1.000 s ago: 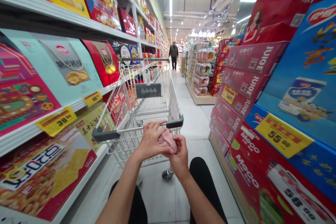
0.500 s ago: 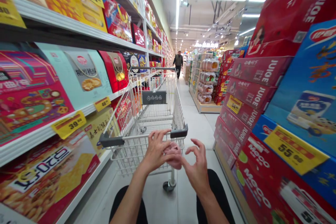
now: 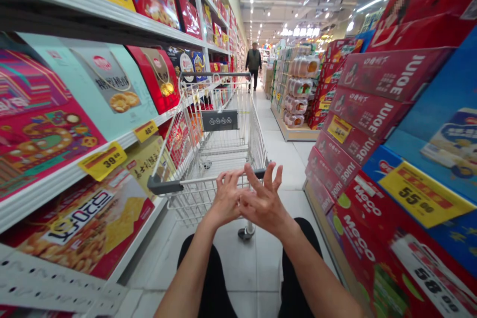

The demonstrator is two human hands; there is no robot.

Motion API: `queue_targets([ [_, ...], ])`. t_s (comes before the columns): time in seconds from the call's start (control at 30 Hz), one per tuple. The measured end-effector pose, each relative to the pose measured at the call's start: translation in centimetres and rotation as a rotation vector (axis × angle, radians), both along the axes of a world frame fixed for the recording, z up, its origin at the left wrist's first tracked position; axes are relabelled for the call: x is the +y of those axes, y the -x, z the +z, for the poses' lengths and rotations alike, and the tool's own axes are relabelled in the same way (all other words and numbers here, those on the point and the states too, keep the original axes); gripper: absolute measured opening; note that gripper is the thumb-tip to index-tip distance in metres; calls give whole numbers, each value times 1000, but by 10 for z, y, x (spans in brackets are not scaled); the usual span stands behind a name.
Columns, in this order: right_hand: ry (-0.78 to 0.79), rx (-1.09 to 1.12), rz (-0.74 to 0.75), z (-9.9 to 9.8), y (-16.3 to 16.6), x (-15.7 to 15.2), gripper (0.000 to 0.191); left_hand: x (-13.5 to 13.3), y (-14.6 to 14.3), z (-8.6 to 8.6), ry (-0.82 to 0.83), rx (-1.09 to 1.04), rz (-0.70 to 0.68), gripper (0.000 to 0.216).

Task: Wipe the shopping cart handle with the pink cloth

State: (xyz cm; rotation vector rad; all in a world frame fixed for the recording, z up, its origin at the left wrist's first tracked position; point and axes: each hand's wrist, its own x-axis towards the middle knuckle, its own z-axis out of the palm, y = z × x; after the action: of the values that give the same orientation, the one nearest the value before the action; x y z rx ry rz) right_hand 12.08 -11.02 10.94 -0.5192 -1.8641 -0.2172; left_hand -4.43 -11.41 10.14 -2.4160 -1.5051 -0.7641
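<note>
My left hand (image 3: 226, 199) and my right hand (image 3: 267, 203) meet in front of the shopping cart's near end. The left hand's fingers are curled inward, closed around the spot where a soft pink bundle showed half a second ago; the fingers now hide it. My right hand lies partly across the left, its thumb side tucked in and some fingers spread upward; what it pinches is hidden. Just beyond both hands stands the wire shopping cart (image 3: 219, 186), with grey corner grips and a dark panel inside. No goods show in its basket.
Shelves (image 3: 67, 169) of boxed gifts with yellow price tags line the left. Stacked red drink cartons (image 3: 367, 109) and blue boxes (image 3: 436, 109) rise close on the right. Farther down the aisle a person (image 3: 254, 64) walks near a display of bottles (image 3: 298, 87).
My right hand has come left onto my left hand, and the pink bundle has gone out of sight between them. The view has tilted down, and the distant person appears nearer.
</note>
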Motion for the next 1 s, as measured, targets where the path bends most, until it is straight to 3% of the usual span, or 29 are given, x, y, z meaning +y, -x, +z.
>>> queue_targets([
  [0.13, 2, -70, -40, 13, -4, 21, 19, -1, 2, 5, 21, -28, -34, 16],
  [0.3, 9, -180, -140, 10, -14, 32, 19, -9, -3, 8, 33, -88, -47, 23],
  [0.5, 136, -170, -143, 3, -31, 27, 20, -46, -13, -3, -111, -305, 139, 41],
  [0.6, 168, -103, -82, 1, -32, 17, 20, -62, -10, -5, -59, -509, 203, 43],
  [0.7, 232, -38, -16, 1, -30, 2, 20, -71, -5, -4, 132, -822, 233, 48],
  [0.8, 392, -49, 50, 0, -30, -11, 6, -75, -6, -5, 308, -1103, 230, 59],
  [0.9, 572, -133, 221, -4, -30, -17, 52, -77, -12, -6, 316, -1228, 181, 68],
  [0.93, 620, -147, 295, -5, -30, -18, 56, -78, -14, -7, 301, -1249, 164, 70],
  [1.0, 715, -122, 429, -8, -28, -19, 43, -81, -19, -9, 288, -1319, 151, 74],
])
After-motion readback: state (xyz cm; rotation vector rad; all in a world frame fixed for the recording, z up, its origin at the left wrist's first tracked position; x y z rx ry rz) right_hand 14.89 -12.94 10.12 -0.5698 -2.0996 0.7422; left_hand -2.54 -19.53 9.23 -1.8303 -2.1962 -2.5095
